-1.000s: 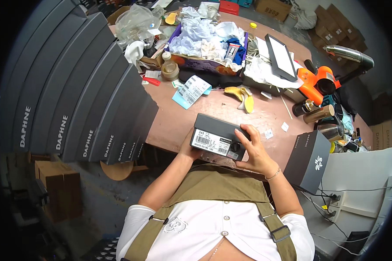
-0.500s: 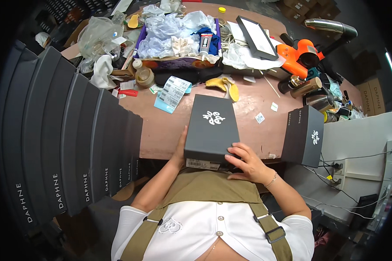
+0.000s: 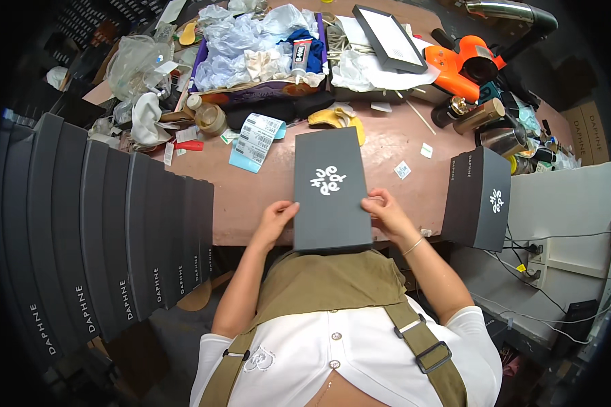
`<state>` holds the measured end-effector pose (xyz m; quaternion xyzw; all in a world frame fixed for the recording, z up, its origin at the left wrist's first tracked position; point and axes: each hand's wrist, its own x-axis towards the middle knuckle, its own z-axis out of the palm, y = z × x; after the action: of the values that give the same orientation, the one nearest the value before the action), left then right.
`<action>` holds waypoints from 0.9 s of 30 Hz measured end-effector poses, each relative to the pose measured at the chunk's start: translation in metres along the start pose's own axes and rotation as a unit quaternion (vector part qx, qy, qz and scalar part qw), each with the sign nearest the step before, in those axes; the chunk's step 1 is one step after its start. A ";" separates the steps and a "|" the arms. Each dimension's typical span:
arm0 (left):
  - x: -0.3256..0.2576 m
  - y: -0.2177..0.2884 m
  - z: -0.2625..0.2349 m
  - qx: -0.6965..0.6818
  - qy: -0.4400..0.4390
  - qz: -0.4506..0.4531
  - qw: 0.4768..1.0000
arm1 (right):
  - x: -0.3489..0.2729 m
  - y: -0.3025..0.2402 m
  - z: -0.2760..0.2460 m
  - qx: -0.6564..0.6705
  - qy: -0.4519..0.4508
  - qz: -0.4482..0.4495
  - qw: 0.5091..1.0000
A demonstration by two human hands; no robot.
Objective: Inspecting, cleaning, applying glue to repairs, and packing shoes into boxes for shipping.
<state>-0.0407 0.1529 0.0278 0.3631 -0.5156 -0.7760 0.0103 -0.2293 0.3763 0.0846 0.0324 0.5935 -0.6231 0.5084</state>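
Observation:
A dark grey shoebox (image 3: 331, 224) with white lettering on its lid sits at the near edge of the table in front of me. My left hand (image 3: 277, 221) grips its left side, thumb at the lid's edge and fingers curled beneath my view. On the opposite side, my right hand (image 3: 389, 216) pinches the lid's right edge, thumb and forefinger bent. The lid lies over the box, and the inside is hidden. Beyond the box are a sheet of barcode labels (image 3: 258, 138) and yellow sponge-like pads (image 3: 332, 118).
A tall stack of similar dark boxes (image 3: 108, 217) rises at left; a few more (image 3: 478, 197) stand at right. Farther back are a purple-edged box (image 3: 323, 51) of crumpled tissue, a glue tube (image 3: 301, 57), a clear bottle (image 3: 208, 117), an open lid (image 3: 390, 41) and an orange heat tool (image 3: 465, 68).
My right hand has shifted from the near right corner up along the box's right side. My left hand now shows its thumb on the lid edge, and the box's near label is out of sight.

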 end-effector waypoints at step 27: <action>0.049 -0.021 0.045 0.668 -0.116 0.382 0.628 | 0.091 0.028 -0.014 -0.287 0.109 -0.281 0.909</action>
<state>-0.0951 0.1799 -0.0071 -0.0521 -0.9821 -0.1808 0.0011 -0.2618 0.3391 0.0020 -0.2154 0.7830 -0.5353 0.2323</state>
